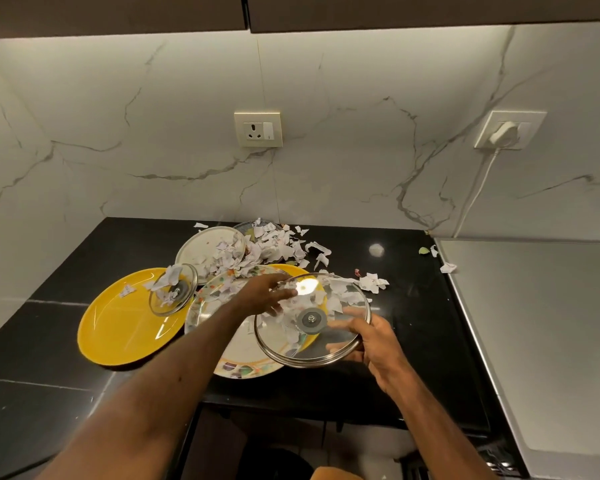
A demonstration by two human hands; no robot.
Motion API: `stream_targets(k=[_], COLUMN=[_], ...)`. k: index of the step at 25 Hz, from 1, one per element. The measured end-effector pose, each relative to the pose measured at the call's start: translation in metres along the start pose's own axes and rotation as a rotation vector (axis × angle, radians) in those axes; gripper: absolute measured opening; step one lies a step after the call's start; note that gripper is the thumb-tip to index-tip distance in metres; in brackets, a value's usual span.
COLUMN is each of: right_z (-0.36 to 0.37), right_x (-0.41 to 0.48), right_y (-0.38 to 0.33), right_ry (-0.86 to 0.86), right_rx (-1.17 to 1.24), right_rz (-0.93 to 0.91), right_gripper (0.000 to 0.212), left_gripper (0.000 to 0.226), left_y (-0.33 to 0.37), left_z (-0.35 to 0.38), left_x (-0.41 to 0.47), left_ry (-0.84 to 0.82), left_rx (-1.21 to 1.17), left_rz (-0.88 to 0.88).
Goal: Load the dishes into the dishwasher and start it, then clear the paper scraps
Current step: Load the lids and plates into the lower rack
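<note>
A large glass lid (340, 337) with a steel rim is tilted above the counter, upside down, with paper scraps (336, 296) lying in it. My right hand (374, 344) grips its near right rim. My left hand (267, 292) reaches over its far left rim, fingers stretched onto the scraps inside. Under it lie a patterned plate (236, 355) and a yellow plate (288, 270). Another yellow plate (118, 323) at the left carries a small glass lid (172, 292) with scraps. A white plate (205, 247) and more torn paper (274, 244) lie behind.
The dishes sit on a black counter (66, 271) against a marble wall. A grey appliance top (534, 323) fills the right side, with loose scraps (447, 267) at its edge. A white cable (475, 192) hangs from a wall socket. Below the counter edge is a dark opening (274, 445).
</note>
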State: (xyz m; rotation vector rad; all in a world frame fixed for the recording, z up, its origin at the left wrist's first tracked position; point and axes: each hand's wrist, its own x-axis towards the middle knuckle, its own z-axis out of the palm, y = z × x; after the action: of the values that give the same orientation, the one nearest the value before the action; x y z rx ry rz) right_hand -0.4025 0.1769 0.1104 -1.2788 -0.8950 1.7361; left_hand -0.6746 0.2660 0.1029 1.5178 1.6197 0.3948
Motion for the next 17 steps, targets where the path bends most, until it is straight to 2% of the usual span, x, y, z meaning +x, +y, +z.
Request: stream_targets(k=[2, 5, 6, 7, 10, 14, 17], right_z=[-0.005, -0.007, -0.007, -0.007, -0.007, -0.011, -0.015], right_x=[-0.001, -0.003, -0.004, -0.004, -0.005, -0.002, 0.007], right_y=[0.004, 0.008, 0.008, 0.009, 0.01, 0.007, 0.001], right_ry=[0.005, 0.021, 0.024, 0.034, 0.051, 0.037, -0.037], right_rx=[0.005, 0.01, 0.017, 0.023, 0.042, 0.116, 0.162], right_rz=[0.004, 0.007, 0.007, 0.006, 0.003, 0.021, 0.043], right_gripper=[0.036, 0.033, 0.034, 0.034, 0.032, 0.034, 0.032], left_gripper=[0.034, 0.035, 0.038, 0.041, 0.058, 0.045, 0.045], left_y=[-0.001, 0.001, 0.003, 0.003, 0.01, 0.018, 0.022], left_z=[0.0, 0.005, 0.006, 0.007, 0.007, 0.001, -0.005], left_x=[-0.001, -0.001, -0.003, -0.003, -0.015, -0.027, -0.037], left_ry=[0.094, 0.314, 0.327, 0.263, -0.1, -0.103, -0.174], left_rx=[0.003, -0.02, -0.074, -0.171, -0.451, -0.732, -1.056], left_rz=[0.011, -0.054, -0.113, -0.194, -0.375, -0.176, -0.082])
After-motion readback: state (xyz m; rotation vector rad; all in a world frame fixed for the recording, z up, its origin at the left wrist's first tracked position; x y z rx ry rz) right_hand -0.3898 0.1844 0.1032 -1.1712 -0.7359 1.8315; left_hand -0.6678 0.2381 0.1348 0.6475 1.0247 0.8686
